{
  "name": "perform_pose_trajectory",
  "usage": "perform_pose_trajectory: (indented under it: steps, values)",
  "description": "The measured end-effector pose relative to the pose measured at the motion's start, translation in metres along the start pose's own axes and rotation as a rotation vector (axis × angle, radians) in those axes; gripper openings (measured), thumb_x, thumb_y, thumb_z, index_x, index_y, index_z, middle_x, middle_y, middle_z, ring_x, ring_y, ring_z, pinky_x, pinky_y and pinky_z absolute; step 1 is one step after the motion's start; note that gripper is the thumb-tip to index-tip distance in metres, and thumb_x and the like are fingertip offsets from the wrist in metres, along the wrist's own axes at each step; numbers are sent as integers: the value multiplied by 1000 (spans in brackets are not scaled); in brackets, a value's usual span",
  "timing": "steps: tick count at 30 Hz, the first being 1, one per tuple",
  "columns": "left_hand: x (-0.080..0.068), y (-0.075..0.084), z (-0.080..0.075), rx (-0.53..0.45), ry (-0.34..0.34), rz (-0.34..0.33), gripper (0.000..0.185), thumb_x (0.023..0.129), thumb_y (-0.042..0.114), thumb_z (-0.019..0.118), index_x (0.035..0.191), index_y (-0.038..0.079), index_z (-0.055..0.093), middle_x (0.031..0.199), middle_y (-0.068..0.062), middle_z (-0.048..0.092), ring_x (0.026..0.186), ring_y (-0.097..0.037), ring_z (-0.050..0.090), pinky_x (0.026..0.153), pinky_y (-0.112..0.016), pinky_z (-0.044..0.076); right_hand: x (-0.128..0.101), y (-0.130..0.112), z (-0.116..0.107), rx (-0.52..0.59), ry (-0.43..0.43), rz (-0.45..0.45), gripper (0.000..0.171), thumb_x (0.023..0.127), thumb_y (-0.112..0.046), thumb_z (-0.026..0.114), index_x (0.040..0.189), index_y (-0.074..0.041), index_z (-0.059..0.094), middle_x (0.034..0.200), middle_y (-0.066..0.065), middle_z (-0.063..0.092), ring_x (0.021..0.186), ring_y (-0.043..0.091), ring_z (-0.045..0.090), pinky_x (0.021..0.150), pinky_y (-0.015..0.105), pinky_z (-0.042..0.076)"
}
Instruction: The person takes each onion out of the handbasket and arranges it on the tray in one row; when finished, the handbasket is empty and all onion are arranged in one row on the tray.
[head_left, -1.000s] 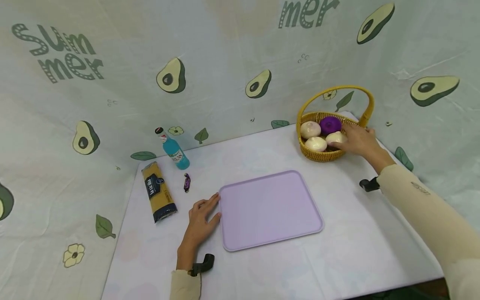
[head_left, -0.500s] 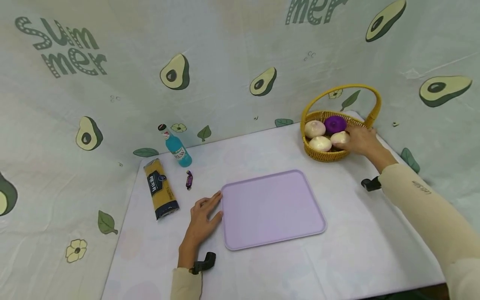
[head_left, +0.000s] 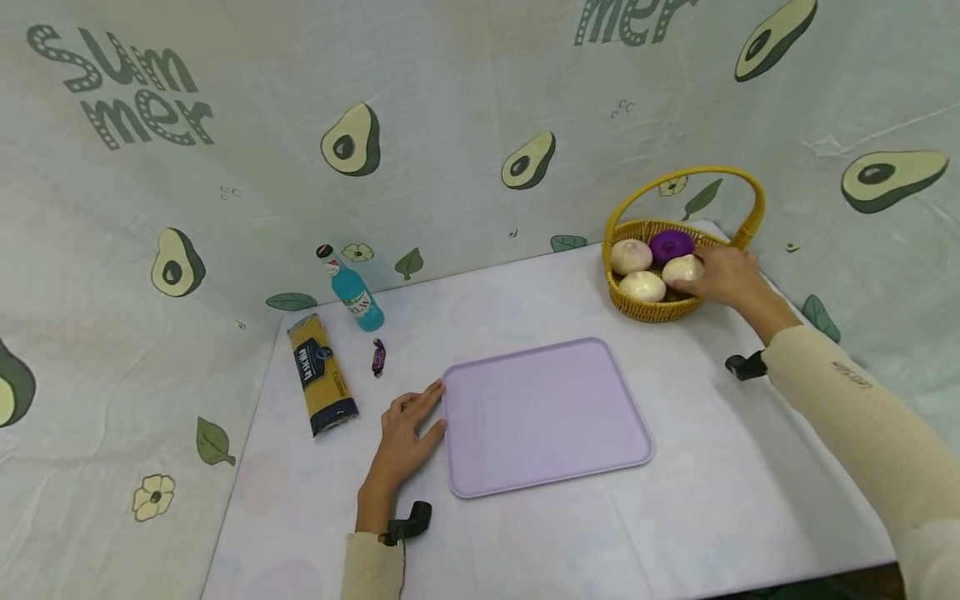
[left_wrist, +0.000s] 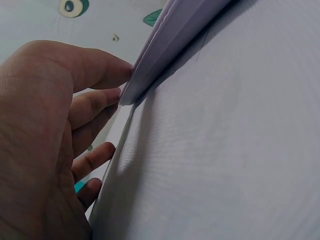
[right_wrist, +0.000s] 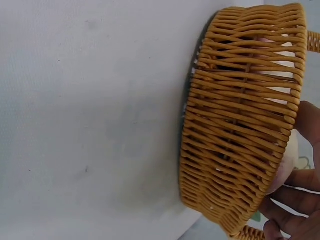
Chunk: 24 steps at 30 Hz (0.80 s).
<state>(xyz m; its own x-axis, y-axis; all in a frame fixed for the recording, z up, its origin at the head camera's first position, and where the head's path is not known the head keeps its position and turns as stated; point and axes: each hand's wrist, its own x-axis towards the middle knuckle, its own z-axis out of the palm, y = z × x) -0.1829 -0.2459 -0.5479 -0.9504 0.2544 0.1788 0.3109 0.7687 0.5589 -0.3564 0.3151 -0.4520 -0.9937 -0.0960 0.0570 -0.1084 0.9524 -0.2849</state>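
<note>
Item: my right hand [head_left: 723, 275] reached into the basket [head_left: 651, 310] at the table's far right corner, fingers curled round the pale onion [head_left: 681, 269] nearest that hand; in the right wrist view the fingers [right_wrist: 295, 197] wrapped a pale round shape just past the wicker wall [right_wrist: 240, 125]. Item: the onion sat at the basket's right side, touching the purple onion [head_left: 671, 245] behind it, with two more pale onions [head_left: 631, 255] to its left, all below the arched handle [head_left: 686, 175]. Item: my left hand [head_left: 405, 433] lay flat on the table [head_left: 720, 467], fingers straight and a little apart, holding nothing; the fingertips [left_wrist: 112, 75] touched the tray's [head_left: 543, 412] left rim near its far left corner. Item: tray, lilac, bare, lying flat at the table's middle, well apart from the basket, with open cloth between them and along its near edge. Item: pasta packet [head_left: 322, 375] lying lengthwise near the left table edge; a small purple sweet [head_left: 378, 357] just right of it; a blue bottle [head_left: 352, 292] upright behind both, near the backdrop. Item: cloth between the left hand and the pasta packet lay open.
</note>
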Motion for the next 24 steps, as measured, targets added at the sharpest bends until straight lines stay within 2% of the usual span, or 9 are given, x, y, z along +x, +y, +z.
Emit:
perform_pose_trajectory:
  steps: [8,11,14,16,24]
  values:
    - [-1,1,-1,0,-7,0,57,98,33,61,152,24,46,156,13,39,135,-28,35,110,-53,17,-8,-3,-11,27,48,-15,74,90,-59,64,118,9,57,117,38,57,101,56,53,83,67,27]
    - [-2,1,-3,-3,-2,4,57,98,33,62,152,24,46,156,13,39,135,-29,35,110,-53,17,-12,-6,-16,17,47,-16,80,90,-61,62,128,9,55,122,40,54,105,57,51,83,66,27]
    - [-2,1,-3,-1,1,6,57,97,33,62,151,23,47,156,12,40,135,-29,35,110,-53,17,-16,-11,-22,5,36,-11,90,91,-62,60,140,12,46,131,43,48,113,60,47,86,68,25]
    - [-2,1,-3,4,1,3,57,98,33,62,152,23,47,156,12,40,135,-29,35,109,-53,17,-19,-14,-26,5,38,-10,93,91,-63,60,142,12,43,134,43,45,116,60,45,87,68,25]
    - [-2,1,-2,2,-5,2,56,98,33,61,152,23,47,156,11,40,135,-29,36,109,-55,17,-33,-25,-34,24,78,-61,88,91,-62,60,137,12,49,130,40,51,113,56,48,82,65,26]
